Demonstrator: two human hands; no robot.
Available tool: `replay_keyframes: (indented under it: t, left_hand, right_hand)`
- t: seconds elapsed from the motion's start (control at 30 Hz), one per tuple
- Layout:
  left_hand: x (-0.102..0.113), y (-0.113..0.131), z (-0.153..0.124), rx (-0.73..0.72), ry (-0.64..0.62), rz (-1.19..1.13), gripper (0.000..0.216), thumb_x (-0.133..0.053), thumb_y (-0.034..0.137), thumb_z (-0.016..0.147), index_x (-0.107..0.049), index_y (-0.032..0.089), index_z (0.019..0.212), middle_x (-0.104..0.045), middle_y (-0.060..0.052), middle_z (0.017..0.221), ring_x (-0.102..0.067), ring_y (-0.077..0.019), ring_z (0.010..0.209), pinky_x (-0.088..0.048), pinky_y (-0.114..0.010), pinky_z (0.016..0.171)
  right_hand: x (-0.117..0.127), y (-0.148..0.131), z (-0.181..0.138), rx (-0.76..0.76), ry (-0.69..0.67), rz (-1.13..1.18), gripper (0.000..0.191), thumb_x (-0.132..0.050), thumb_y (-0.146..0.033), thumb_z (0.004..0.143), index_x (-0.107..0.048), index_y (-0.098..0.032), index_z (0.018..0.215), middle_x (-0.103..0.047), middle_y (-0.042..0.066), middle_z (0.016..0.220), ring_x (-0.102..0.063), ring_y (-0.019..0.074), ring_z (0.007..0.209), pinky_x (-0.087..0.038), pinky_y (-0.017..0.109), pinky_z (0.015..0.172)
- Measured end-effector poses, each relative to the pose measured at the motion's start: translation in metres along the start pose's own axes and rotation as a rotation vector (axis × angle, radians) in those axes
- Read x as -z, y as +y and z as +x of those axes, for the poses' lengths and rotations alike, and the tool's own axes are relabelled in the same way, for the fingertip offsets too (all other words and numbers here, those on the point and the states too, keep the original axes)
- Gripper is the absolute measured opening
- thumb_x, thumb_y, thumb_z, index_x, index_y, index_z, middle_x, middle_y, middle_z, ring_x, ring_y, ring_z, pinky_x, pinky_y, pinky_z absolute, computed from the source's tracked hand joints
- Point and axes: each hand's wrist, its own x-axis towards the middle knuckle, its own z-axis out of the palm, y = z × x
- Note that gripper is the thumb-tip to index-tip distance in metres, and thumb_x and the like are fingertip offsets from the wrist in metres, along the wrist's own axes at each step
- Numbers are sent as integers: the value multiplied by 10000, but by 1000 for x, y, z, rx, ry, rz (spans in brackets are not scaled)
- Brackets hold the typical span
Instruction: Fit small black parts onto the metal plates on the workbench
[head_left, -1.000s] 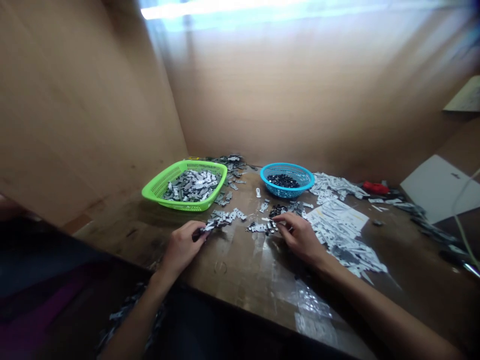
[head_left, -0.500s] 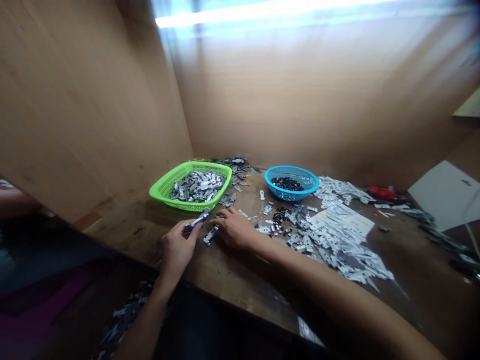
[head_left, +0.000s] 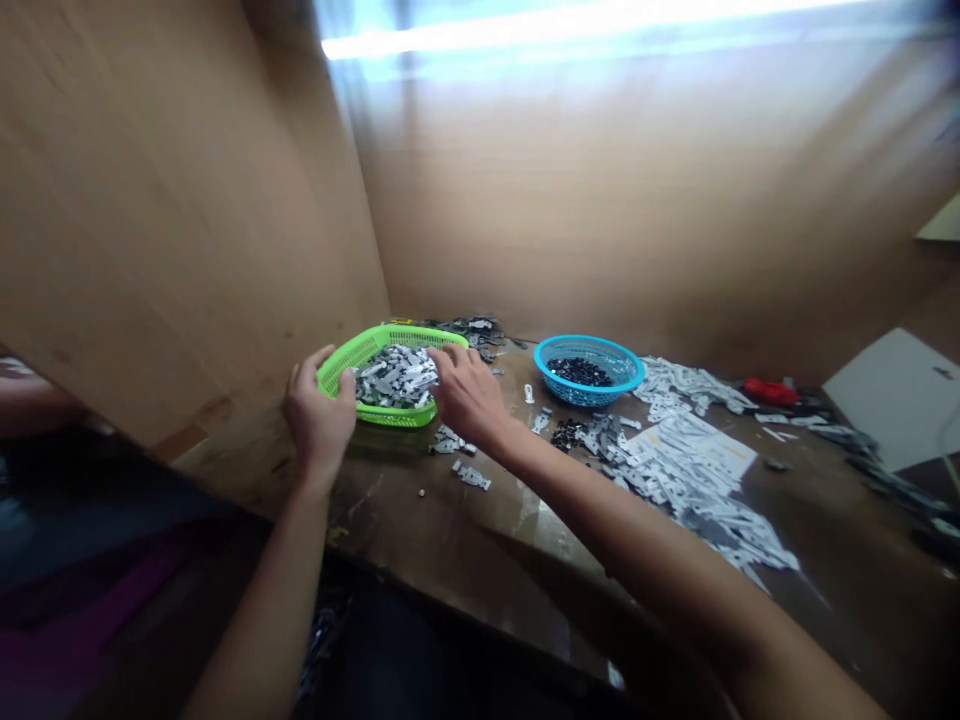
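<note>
My left hand (head_left: 321,418) grips the left side of a green plastic basket (head_left: 394,415), its thumb over the rim. On the opposite side, my right hand (head_left: 469,395) is curled round the right rim, partly hiding it. Inside the basket lies a heap of small grey metal pieces (head_left: 397,375) shaped like hinge parts. A few similar loose metal pieces (head_left: 471,475) rest on the table just in front of my right hand.
A round blue basket (head_left: 589,395) with small black parts stands to the right. Further right spreads a pile of flat metal pieces (head_left: 697,490) by a paper sheet. A red object (head_left: 771,391) lies behind it. Wooden panels (head_left: 600,220) enclose the table's back and left.
The metal piece has left my left hand, which has moved up to the green basket's left side. My right hand has moved from the loose pieces to its right rim.
</note>
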Motion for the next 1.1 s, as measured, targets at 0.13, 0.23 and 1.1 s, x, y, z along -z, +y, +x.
replay_keyframes:
  t: [0.13, 0.23, 1.1]
  left_hand:
    - [14, 16, -53, 41, -107, -175, 343, -450, 294, 815, -526, 150, 1117, -585, -90, 1078, -586, -173, 917, -468, -283, 806]
    - [10, 20, -77, 17, -324, -226, 297, -455, 313, 810, -572, 163, 1037, -617, -72, 1007, -601, -173, 859, -481, -283, 777]
    - [-101, 65, -59, -254, -775, 282, 494, -458, 360, 809, -388, 110, 1229, -518, -166, 1138, -489, -258, 1081, -356, -323, 892]
  right_hand:
    - [-19, -1, -32, 365, -281, 99, 232, -439, -271, 860, -558, -189, 1042, -530, 85, 1052, -442, 198, 982, -381, 316, 824]
    - [-39, 5, -61, 377, -342, 104, 298, -445, -366, 855, -557, -193, 1071, -518, 92, 1096, -425, 214, 1035, -344, 354, 883]
    - [-78, 156, 63, -161, -523, -211, 408, -428, -357, 840, -538, -71, 1111, -537, 194, 1118, -490, 269, 1037, -354, 334, 875]
